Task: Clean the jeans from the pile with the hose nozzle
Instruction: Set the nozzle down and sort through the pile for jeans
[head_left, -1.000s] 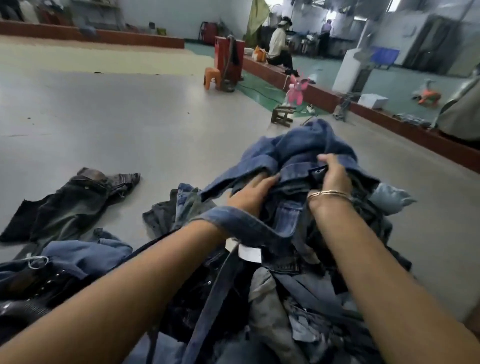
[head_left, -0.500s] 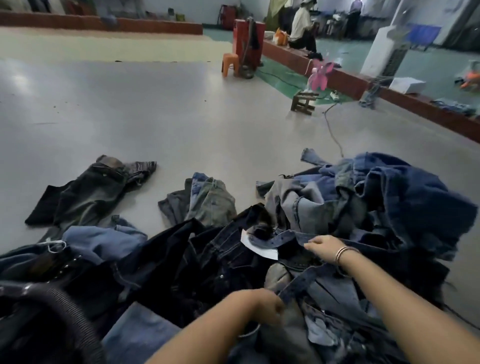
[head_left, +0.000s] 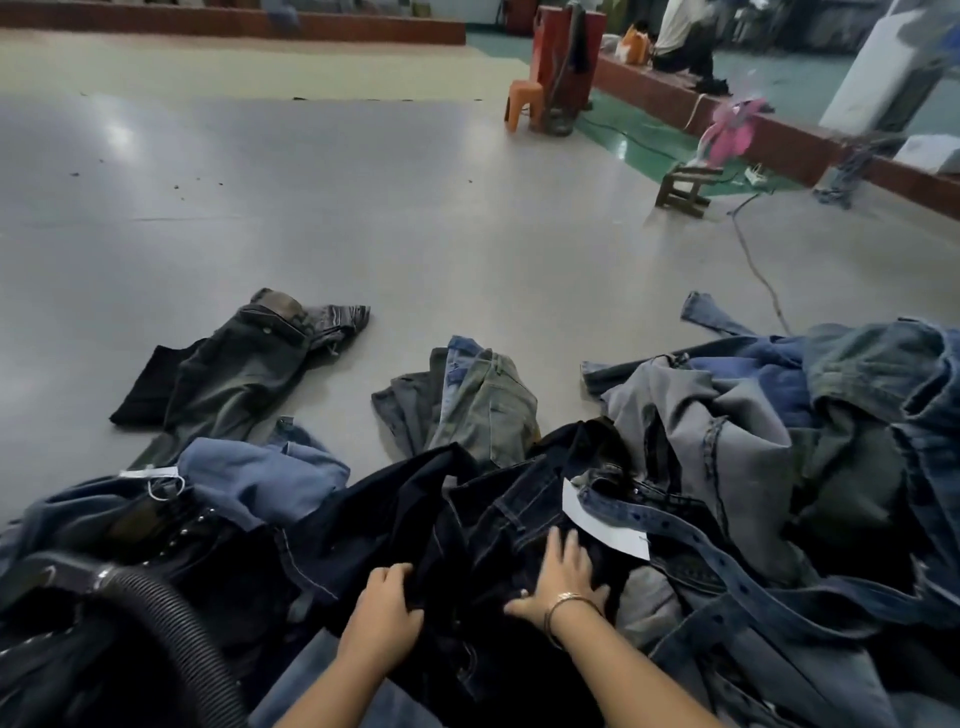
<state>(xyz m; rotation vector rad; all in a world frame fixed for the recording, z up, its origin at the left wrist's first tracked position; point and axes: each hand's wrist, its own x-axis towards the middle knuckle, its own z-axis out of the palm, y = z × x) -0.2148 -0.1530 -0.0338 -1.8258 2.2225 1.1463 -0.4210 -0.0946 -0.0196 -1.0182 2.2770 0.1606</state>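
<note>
The left hand (head_left: 382, 616) grips a fold of the dark jeans (head_left: 498, 525) on top of the pile (head_left: 753, 467) on the floor (head_left: 363, 208). The right hand (head_left: 563, 582) lies flat on them, fingers straight, beside a white tag (head_left: 602, 527). The black ribbed hose (head_left: 176, 629) curves over the clothes at the left.

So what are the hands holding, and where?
The left hand grips a fold of the dark jeans at their near edge. The right hand lies flat on them, gripping nothing.
</note>
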